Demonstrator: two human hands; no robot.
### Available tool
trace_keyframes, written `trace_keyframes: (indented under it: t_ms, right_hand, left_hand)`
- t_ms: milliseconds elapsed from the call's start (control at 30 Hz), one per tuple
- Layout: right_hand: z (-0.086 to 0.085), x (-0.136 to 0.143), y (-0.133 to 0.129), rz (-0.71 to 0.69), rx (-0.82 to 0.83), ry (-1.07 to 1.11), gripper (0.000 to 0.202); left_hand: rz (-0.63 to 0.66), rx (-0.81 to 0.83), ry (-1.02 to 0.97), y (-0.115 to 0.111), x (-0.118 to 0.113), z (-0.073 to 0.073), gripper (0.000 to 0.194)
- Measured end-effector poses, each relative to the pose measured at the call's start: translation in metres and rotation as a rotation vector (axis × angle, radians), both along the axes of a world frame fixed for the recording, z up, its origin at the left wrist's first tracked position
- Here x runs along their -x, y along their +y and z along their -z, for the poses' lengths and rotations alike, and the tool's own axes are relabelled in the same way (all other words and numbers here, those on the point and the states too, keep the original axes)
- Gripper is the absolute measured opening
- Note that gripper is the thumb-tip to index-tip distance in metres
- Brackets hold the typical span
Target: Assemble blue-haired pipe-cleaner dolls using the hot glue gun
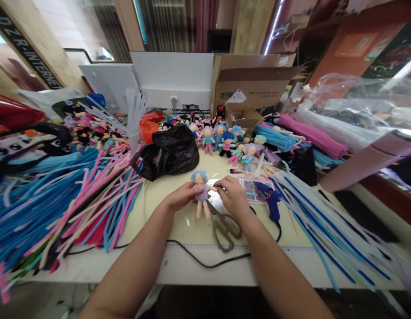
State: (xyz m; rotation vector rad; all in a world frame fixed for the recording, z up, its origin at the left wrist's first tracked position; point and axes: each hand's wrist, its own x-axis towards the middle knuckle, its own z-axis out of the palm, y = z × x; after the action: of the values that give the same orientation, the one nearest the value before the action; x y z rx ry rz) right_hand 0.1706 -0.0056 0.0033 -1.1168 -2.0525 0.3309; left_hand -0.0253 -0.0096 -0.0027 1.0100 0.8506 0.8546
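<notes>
A small doll [201, 192] with blue hair, a lilac top and beige limbs is upright above the table mat. My left hand [185, 196] grips its body from the left side. At the doll's outstretched arm, the fingers of my right hand [230, 192] are pinched together around the arm's end. Scissors with grey-brown handles [224, 232] lie just below my right hand, their blades partly hidden. A blue glue gun [271, 199] rests to the right, on the edge of a printed card [253, 189].
Pipe cleaners in bundles cover the left [88, 199] and right [311, 217] sides. A black plastic bag [172, 153] and rows of finished dolls [227, 142] stand behind. A black cable [205, 265] crosses the front; a pink bottle [368, 159] lies at the right.
</notes>
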Motion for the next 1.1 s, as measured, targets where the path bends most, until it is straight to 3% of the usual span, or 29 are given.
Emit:
trace_keyframes:
  t_ms: [367, 733, 1100]
  right_hand:
    - [0.000, -0.002, 0.000, 0.009, 0.060, 0.026, 0.016]
    - [-0.001, 0.000, -0.001, 0.020, 0.102, -0.014, 0.013]
    - [-0.005, 0.000, -0.002, 0.023, 0.173, -0.026, 0.012]
  left_hand:
    - [0.021, 0.052, -0.015, 0.001, 0.006, 0.003, 0.046]
    - [0.120, 0.054, 0.045, 0.005, 0.015, 0.008, 0.036]
    - [0.151, 0.101, 0.055, 0.006, 0.017, 0.011, 0.040]
